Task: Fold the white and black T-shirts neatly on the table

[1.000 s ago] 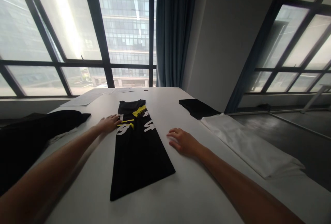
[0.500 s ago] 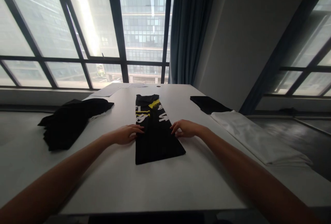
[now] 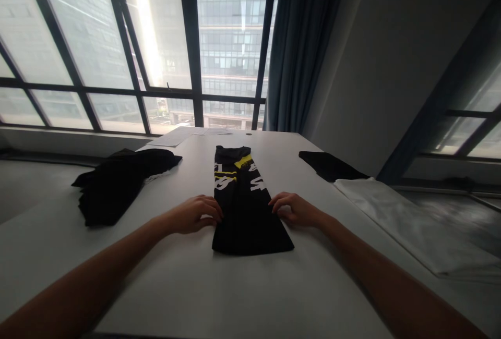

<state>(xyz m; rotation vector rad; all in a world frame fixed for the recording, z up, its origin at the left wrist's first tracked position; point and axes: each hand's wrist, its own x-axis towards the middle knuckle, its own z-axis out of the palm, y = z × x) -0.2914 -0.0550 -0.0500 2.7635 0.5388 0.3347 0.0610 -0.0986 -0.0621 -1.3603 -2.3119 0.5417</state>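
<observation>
A folded black T-shirt (image 3: 250,224) lies lengthwise on the white table (image 3: 242,292) in front of me. White lettering and yellow patches show on its far half, and its wider hem end is toward me. My left hand (image 3: 198,214) is at the left edge, fingers curled and fingertips pinching the cloth. Opposite, my right hand (image 3: 293,208) has its fingers bent onto the right edge, gripping it with the fingertips. Both hands rest low on the table, a little beyond the hem.
A heap of black clothing (image 3: 113,182) lies at the left. On the right are a folded black garment (image 3: 331,166) and folded white cloth (image 3: 415,229) along the table's side. Papers (image 3: 172,136) lie at the far end, before the windows and a blue curtain (image 3: 303,52).
Both hands have slid a little toward me along the shirt's edges. The hem, slanted before, now lies nearly straight across. The view has turned slightly left.
</observation>
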